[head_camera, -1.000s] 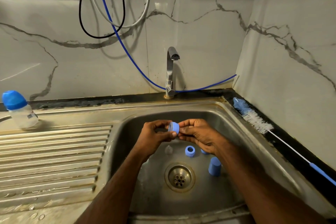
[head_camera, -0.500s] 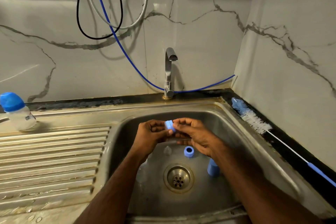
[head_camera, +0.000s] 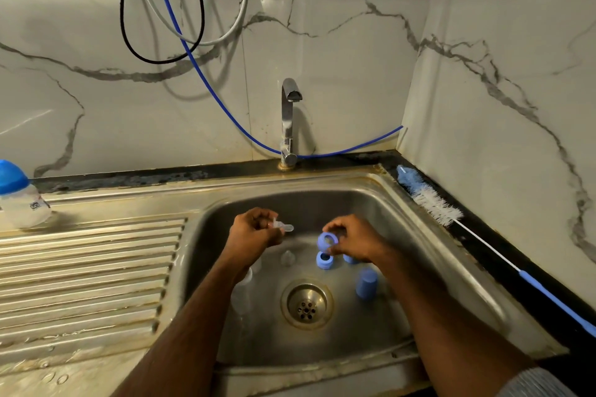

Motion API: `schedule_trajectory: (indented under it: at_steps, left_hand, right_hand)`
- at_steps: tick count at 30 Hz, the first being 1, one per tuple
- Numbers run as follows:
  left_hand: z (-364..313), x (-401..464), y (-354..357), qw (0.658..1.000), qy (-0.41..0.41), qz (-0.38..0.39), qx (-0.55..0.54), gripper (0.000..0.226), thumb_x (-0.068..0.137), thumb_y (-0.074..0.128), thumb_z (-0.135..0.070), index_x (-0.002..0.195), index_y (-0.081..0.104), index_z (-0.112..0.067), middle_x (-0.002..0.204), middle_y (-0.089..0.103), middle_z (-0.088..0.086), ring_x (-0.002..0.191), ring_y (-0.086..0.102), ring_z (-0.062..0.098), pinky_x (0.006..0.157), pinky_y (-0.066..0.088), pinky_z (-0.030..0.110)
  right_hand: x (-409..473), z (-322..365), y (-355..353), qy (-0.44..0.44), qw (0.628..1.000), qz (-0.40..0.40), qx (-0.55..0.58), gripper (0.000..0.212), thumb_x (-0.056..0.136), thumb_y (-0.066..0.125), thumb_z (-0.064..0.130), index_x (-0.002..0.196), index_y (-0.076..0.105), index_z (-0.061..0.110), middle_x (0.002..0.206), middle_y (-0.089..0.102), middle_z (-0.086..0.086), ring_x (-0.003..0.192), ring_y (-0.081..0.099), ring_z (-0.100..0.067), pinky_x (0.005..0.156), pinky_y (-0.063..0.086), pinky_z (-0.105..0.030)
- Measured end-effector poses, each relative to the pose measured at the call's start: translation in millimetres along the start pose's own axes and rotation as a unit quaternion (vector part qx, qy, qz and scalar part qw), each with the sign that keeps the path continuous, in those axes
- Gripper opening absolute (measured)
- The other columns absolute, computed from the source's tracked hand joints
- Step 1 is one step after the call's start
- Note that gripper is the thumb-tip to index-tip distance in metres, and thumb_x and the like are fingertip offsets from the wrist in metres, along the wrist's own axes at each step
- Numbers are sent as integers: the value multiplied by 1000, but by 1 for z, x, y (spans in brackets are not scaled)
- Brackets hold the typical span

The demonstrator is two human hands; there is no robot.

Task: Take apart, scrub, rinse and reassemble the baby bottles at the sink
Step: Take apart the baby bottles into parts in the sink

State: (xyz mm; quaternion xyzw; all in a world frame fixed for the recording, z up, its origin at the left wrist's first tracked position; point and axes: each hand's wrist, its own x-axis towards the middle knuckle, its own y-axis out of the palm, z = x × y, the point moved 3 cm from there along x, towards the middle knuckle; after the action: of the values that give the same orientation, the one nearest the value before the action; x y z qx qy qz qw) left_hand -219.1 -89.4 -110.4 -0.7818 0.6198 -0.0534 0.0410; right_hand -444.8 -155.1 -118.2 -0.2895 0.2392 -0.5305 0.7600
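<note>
Over the steel sink basin [head_camera: 429, 267], my left hand [head_camera: 254, 230] pinches a clear silicone teat [head_camera: 284, 227], its tip pointing right. A little to the right, my right hand [head_camera: 353, 240] holds a blue screw ring [head_camera: 326, 240] by its rim. On the basin floor lie a second blue ring [head_camera: 324, 260], a clear teat [head_camera: 287, 257], a blue cap [head_camera: 366, 284] standing upright and a clear bottle body [head_camera: 242, 292] partly hidden by my left forearm. Another small blue part [head_camera: 350, 258] peeks out under my right hand.
An assembled bottle with a blue cap [head_camera: 17, 195] stands on the ribbed draining board [head_camera: 87, 271] at far left. A long bottle brush [head_camera: 451, 216] lies along the right counter edge. The tap [head_camera: 288, 119] is off. The drain [head_camera: 306, 304] sits mid-basin.
My hands were together on one ring-and-teat piece. Now they have drawn apart: the teat stays in my left hand, the blue ring in my right.
</note>
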Motion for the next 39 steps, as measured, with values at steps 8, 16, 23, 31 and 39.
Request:
schedule_trajectory:
  at_steps: [8, 16, 23, 31, 39]
  left_hand:
    - [1, -2, 2, 999, -25, 19, 19, 28, 83, 77, 3, 106, 69, -10, 94, 76, 8, 86, 75, 23, 65, 61, 30]
    - [-2, -3, 6, 999, -38, 35, -18, 30, 77, 81, 6, 102, 67, -3, 90, 75, 18, 82, 76, 31, 65, 61, 32]
    - [-2, -3, 6, 998, -30, 44, -20, 32, 75, 83, 4, 102, 66, -2, 90, 75, 18, 77, 74, 29, 70, 62, 32]
    - [-2, -1, 2, 999, -28, 22, 17, 32, 75, 83, 3, 101, 68, -6, 90, 76, 12, 80, 76, 24, 65, 59, 23]
    - [0, 2, -1, 992, 1, 11, 125, 31, 72, 88, -1, 96, 71, -11, 87, 75, 7, 79, 75, 20, 64, 60, 22]
  right_hand:
    - [-6, -17, 18, 40, 940, 88, -328, 38, 70, 86, 35, 101, 66, 31, 115, 65, 9, 116, 56, -19, 104, 32, -44]
    - [-3, -31, 36, 70, 913, 135, -378, 36, 64, 82, 35, 94, 64, 33, 121, 54, 2, 118, 49, -28, 103, 36, -46]
    - [-1, -41, 45, 40, 899, 170, -401, 41, 88, 64, 15, 129, 63, 12, 120, 56, -5, 133, 48, -30, 69, 40, -13]
    - [7, 3, 30, -45, 988, 40, -139, 32, 78, 80, 20, 107, 71, 28, 95, 71, 6, 93, 68, -13, 90, 55, -38]
    - [-1, 54, 20, -183, 973, -36, 135, 30, 84, 78, 10, 112, 72, 17, 87, 75, -1, 80, 70, -12, 77, 57, -22]
